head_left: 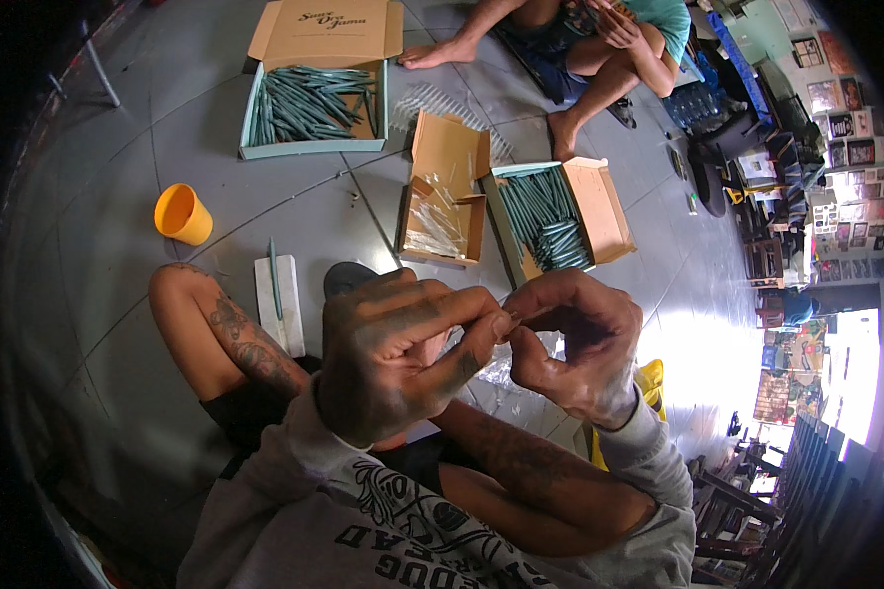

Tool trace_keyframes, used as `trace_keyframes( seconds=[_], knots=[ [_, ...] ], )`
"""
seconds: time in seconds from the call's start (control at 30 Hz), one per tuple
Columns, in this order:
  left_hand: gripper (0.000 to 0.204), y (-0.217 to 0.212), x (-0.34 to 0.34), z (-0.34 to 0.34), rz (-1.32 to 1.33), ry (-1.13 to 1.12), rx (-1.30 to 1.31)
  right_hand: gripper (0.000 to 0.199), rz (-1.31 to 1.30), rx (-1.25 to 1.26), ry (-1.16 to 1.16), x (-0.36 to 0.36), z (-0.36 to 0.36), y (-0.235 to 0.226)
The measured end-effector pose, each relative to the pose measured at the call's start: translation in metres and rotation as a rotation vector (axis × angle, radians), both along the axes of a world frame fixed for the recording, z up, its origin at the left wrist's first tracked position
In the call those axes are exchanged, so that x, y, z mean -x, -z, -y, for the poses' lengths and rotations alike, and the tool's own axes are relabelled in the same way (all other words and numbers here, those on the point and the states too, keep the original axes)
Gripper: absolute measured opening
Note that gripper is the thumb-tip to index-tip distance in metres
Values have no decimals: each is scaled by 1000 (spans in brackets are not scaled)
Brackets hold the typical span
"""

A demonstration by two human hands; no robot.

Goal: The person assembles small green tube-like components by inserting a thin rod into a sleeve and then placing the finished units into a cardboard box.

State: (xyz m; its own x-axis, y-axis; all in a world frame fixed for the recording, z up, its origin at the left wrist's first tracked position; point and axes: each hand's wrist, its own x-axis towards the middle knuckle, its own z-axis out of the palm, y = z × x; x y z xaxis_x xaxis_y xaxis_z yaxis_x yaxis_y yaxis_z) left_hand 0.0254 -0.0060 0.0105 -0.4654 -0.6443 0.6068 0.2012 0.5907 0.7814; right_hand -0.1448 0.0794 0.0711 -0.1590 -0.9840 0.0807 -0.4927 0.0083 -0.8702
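Person seated on the grey tiled floor (118,196), both hands raised close to the camera, fingertips meeting at centre frame. Left hand (393,353): thumb and forefinger pinched shut, tips pointing right. Right hand (575,344): thumb and forefinger curled into a closed pinch, tips pointing left. The 2 pinches touch at a small pale item (509,322), too small and too covered to identify; it sits exactly between the 2 grips, so neither hand is nearer. Its long axis cannot be read; if anything it runs left-right along the line joining the fingertips. What shows beneath the hands is a crumpled clear plastic wrapper (501,368), on the lap. Floor layout: large open box of teal sticks (309,103) at the far edge, left of centre; second open box of teal sticks (550,221) just beyond the right hand; small brown box of clear sleeves (442,221) between those 2. Orange cup (182,214) to the left, well apart from the hands. White board (277,299) carrying 1 teal stick beside the left knee. Another person (599,44) sits at the far edge.
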Motion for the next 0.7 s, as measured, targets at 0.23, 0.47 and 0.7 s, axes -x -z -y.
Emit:
trace_keyframes(
  seconds=[0.23, 0.47, 0.7],
  knots=[
    [9, 5, 1, 0, -7, -16, -28, 14, -19, -14, -3, 0, -1, 1],
    [10, 2, 0, 0, -21, 11, -31, 12, -12, -24, -6, 3, -2, 2],
    [8, 1, -2, 3, -52, 54, -146, 14, 287, -139, -28, 3, -4, 0]
  ],
)
